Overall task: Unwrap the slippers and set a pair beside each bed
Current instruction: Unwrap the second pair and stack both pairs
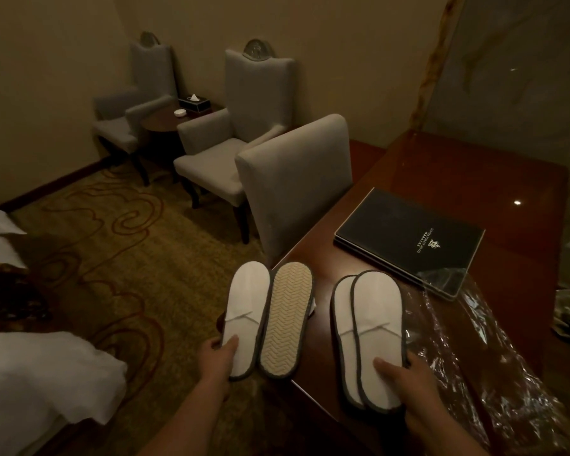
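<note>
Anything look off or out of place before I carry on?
At the left hand, one white grey-trimmed slipper faces sole-up beside its mate. The clear plastic wrapper lies crumpled on the dark wooden desk, overlapping a corner of the black folder.

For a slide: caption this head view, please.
Left hand grips the left slipper pair, right hand the right slipper pair, at a desk with plastic wrap.

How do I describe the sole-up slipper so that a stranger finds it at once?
Start at the dark wooden desk on the right and go to its near left corner, by the left hand. There the sole-up slipper lies just right of a white slipper; alone of the four slippers, it shows a beige zigzag-tread sole instead of white fabric.
</note>
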